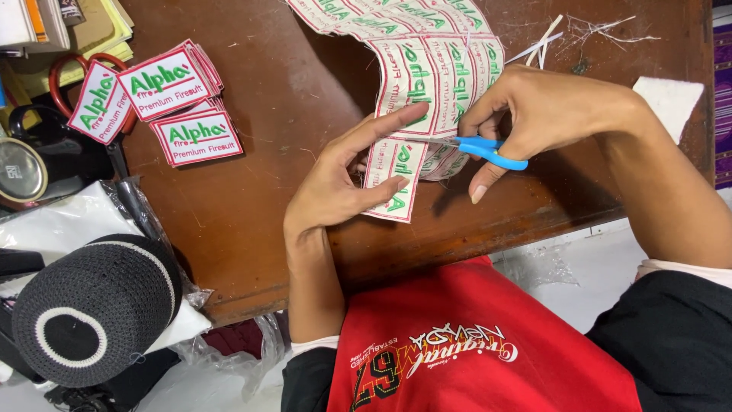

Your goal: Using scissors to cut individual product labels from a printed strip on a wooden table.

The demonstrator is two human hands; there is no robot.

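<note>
The left hand (335, 179) pinches the patch strip (427, 76) flat under its fingers, just beside the right hand (534, 114) gripping blue scissors (484, 149). Their blades are hidden under the strip.

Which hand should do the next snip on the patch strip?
The right hand. It already holds the blue scissors, with the blades at the patch strip. The left hand is pinching the bottom patch flat, so it is better placed to steady than to cut.

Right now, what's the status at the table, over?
Left hand pinching the strip of patches. Right hand working blue scissors into the strip. Cut patches stacked far left, thread scraps behind; nothing blocking.
</note>
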